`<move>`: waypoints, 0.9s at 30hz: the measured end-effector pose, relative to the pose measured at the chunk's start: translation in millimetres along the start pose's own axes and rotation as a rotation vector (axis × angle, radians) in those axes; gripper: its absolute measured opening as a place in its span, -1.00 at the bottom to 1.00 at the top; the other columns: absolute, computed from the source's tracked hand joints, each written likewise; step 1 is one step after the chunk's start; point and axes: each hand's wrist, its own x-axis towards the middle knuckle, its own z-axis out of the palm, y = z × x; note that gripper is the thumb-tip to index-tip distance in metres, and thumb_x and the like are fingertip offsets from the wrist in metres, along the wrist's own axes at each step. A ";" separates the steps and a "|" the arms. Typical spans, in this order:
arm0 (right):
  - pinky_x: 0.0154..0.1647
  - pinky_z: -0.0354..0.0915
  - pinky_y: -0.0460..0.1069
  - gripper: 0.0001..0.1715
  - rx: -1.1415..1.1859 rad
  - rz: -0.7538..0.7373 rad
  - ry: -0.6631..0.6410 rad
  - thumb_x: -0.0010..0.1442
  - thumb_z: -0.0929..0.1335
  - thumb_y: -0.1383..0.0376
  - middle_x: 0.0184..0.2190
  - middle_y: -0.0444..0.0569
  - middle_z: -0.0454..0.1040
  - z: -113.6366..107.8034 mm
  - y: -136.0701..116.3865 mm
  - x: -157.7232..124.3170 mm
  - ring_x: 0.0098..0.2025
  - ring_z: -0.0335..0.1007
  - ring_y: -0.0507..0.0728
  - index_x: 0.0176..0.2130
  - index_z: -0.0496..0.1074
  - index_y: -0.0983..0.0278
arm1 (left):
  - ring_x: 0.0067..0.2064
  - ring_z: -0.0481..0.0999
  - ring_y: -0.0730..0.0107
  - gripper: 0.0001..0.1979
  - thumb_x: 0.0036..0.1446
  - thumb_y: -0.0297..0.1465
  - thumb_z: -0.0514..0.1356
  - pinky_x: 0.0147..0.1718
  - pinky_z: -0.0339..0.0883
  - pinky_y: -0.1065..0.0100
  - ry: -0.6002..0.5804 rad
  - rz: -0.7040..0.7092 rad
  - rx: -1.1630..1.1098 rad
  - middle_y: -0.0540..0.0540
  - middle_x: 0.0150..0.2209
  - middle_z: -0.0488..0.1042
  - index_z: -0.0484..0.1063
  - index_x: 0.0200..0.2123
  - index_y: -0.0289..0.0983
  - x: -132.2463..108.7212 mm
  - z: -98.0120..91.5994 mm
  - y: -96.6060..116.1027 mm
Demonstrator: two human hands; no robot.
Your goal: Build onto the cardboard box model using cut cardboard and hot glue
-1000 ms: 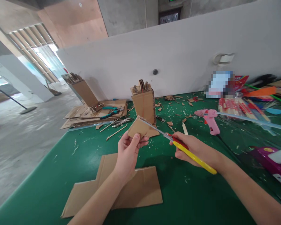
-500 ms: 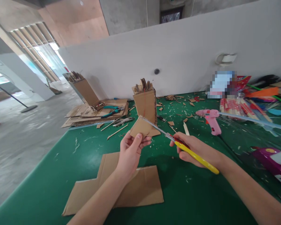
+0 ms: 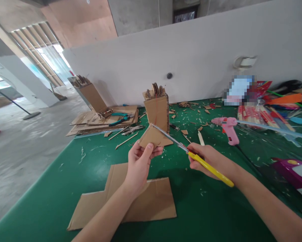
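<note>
L hand (image 3: 139, 164) pinching sm. cardboard pc (image 3: 151, 135) — R hand (image 3: 211, 157) gripping scissors (image 3: 211, 169), blades (image 3: 175, 141) at its edge.

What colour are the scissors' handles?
The scissors' handles look yellow and red, seen best in the head view.

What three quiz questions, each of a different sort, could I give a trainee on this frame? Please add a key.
1. Multiple choice: what does the person's left hand hold?
A) the teal-handled metal pliers
B) a small flat piece of brown cardboard
C) a thin bare wooden stick

2. True or false: as the camera sees it, the pink plastic glue gun lies to the right of the tall brown cardboard box in the middle.

3. Fill in: the long-bladed metal scissors with a yellow handle are in the person's ____.

Key: 1. B; 2. True; 3. right hand.
</note>
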 end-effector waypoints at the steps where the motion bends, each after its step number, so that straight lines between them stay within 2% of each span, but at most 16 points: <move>1: -0.52 0.08 -0.07 -0.64 -0.021 -0.006 0.005 0.14 0.31 0.00 -0.49 -0.14 0.31 0.6 0.6 -0.1 -0.51 0.15 0.02 -0.31 0.20 0.22 | -0.37 0.59 0.38 -0.79 0.02 -0.36 0.32 -0.32 0.49 0.38 0.000 0.001 0.006 -0.06 -0.35 0.57 0.44 -0.27 -0.31 -0.1 -0.2 0.5; 7: -0.55 0.00 -0.08 -0.63 -0.182 -0.045 0.096 0.14 0.32 -0.01 -0.58 -0.20 0.21 3.2 1.8 -1.2 -0.56 0.02 0.00 -0.31 0.24 0.22 | -0.36 0.59 0.40 -0.82 0.04 -0.39 0.31 -0.33 0.50 0.41 -0.018 0.010 0.012 -0.04 -0.39 0.55 0.45 -0.28 -0.32 -2.2 -0.7 1.9; 13: -0.54 0.01 -0.06 -0.61 -0.276 -0.036 0.093 0.20 0.25 -0.04 -0.57 -0.16 0.27 4.6 -6.0 -3.7 -0.58 0.09 0.02 -0.32 0.24 0.23 | -0.37 0.60 0.41 -0.80 0.06 -0.40 0.29 -0.33 0.50 0.41 -0.027 0.007 0.019 -0.08 -0.35 0.57 0.45 -0.23 -0.34 -2.9 -0.5 1.6; 17: -0.54 0.00 -0.05 -0.60 -0.328 -0.009 0.108 0.20 0.24 -0.05 -0.61 -0.15 0.26 5.7 -8.2 -3.6 -0.60 0.11 0.04 -0.34 0.26 0.23 | -0.38 0.59 0.41 -0.82 0.05 -0.39 0.30 -0.34 0.50 0.42 -0.015 0.008 0.018 -0.09 -0.37 0.58 0.45 -0.27 -0.35 -1.4 -0.3 0.2; 21: -0.54 0.03 -0.06 -0.64 -0.261 0.022 0.108 0.15 0.29 -0.02 -0.59 -0.15 0.29 4.7 -7.8 -3.7 -0.58 0.16 0.05 -0.36 0.23 0.22 | -0.36 0.60 0.39 -0.82 0.06 -0.38 0.29 -0.32 0.51 0.40 -0.017 0.013 0.059 -0.09 -0.36 0.58 0.44 -0.26 -0.34 -0.5 -1.9 -0.3; 27: -0.47 0.16 -0.04 -0.70 -0.149 -0.029 0.046 0.17 0.28 0.08 -0.41 -0.05 0.42 3.0 -14.6 -5.6 -0.47 0.29 0.09 -0.21 0.23 0.23 | -0.38 0.60 0.38 -0.76 0.08 -0.35 0.27 -0.31 0.52 0.37 -0.073 0.040 0.176 -0.09 -0.39 0.58 0.42 -0.20 -0.36 -2.5 -4.2 0.8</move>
